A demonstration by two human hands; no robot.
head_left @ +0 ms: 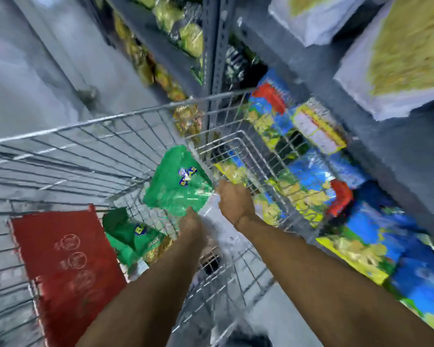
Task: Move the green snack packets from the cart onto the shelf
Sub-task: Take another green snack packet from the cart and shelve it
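Both hands hold one green snack packet up over the wire cart. The left hand grips its bottom edge, and the right hand pinches its crinkly end. More green packets lie down in the cart beside a red flap. The shelf of bright bags stands just to the right.

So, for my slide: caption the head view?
Both hands lift a green snack packet from the cart beside the shelf.
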